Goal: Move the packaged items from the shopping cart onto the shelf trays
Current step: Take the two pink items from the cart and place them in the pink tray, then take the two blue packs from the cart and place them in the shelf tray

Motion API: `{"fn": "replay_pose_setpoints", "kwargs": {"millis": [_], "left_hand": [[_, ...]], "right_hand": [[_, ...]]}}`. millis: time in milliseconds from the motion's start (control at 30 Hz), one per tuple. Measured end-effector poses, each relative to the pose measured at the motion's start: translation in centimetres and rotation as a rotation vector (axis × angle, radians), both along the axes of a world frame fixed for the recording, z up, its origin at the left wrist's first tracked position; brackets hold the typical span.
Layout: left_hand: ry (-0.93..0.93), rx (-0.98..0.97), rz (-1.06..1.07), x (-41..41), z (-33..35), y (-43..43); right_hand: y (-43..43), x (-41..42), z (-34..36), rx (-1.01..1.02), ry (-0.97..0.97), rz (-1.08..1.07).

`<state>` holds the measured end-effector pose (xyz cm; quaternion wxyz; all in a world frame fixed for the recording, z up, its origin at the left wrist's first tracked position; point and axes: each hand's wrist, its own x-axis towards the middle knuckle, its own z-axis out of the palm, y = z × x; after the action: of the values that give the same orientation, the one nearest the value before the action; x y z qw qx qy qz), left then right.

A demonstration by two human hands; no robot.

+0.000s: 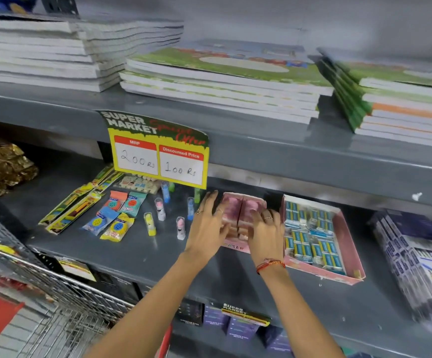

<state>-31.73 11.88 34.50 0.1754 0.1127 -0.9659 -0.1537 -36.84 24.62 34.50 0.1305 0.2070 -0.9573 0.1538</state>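
A pink cardboard tray [260, 201] marked "ERASER" stands on the middle grey shelf [145, 257]. Two stacks of pink packets [238, 206] lie in it side by side. My left hand [208, 224] lies over the left stack, fingers spread along its side and thumb at its front. My right hand [266, 232] covers the right stack from above. Both hands touch the packets inside the tray. The wire shopping cart [62, 295] is at the lower left, its contents blurred.
A second pink tray [350, 244] of blue packets sits just right of my right hand. Loose erasers, small glue sticks [161, 209] and crayon packs lie to the left. A yellow price sign [158, 161] hangs above. Notebook stacks [217, 81] fill the upper shelf; boxes [416, 257] stand far right.
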Motion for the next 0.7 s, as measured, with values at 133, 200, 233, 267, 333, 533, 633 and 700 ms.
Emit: {"fn": "replay_pose_setpoints", "kwargs": {"millis": [133,200,233,267,333,533,633,700], "left_hand": [[0.224,-0.009,0.04,4.8,1.6,-2.1],[0.3,-0.002,0.082,7.8,2.2,-3.8],[0.32,0.014,0.094,9.2,2.4,-4.8],[0.322,0.017,0.123,10.7,2.6,-6.0],[0.302,0.01,0.233,13.8,2.5,-8.6],[0.195,0.053,0.538,23.4,-1.5,-12.8],[0.099,0.144,0.654,27.0,-5.4,-13.5],[0.011,0.199,0.714,29.0,-8.2,-13.7]], "right_hand": [[-2.8,3.1,1.5,-0.231,0.161,0.176],[-5.0,5.6,1.8,-0.346,0.236,0.309],[-6.1,6.8,1.8,-0.398,0.252,0.376],[-7.4,8.1,1.6,-0.442,0.261,0.441],[-10.0,10.6,0.9,-0.487,0.239,0.564],[-16.8,17.4,-3.2,-0.35,-0.045,0.869],[-18.8,19.7,-6.9,-0.178,-0.201,0.949],[-19.4,20.7,-9.8,-0.033,-0.334,0.973]]}}
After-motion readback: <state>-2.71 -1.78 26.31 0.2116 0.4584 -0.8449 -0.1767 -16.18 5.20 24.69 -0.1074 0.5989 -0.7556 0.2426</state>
